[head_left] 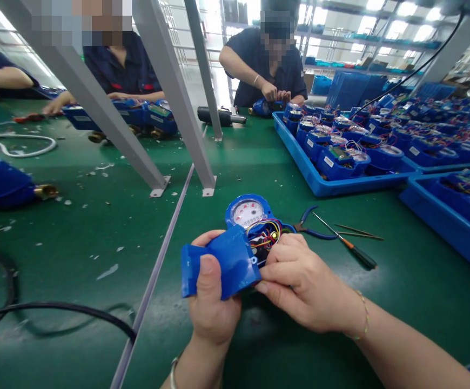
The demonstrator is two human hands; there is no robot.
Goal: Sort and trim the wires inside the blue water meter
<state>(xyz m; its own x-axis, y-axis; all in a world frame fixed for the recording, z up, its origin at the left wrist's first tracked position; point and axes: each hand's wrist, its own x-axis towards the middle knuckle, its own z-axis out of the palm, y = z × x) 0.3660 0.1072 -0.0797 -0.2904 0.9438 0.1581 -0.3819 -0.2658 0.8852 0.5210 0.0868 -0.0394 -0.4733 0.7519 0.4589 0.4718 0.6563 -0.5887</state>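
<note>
Water meter (248, 216), lower centre of frame: rigid, probably heavy, its exposed wires (264, 235) fragile. The blue cover (219, 265) is gripped by the left hand (213, 302); the housing is pinched by the right hand (300, 283).

I am seeing my left hand (214, 302) gripping a blue cover (219, 265) at lower centre, my right hand (303, 281) touching the wired blue meter (255, 221); pliers (311, 224) are lying just right.
</note>
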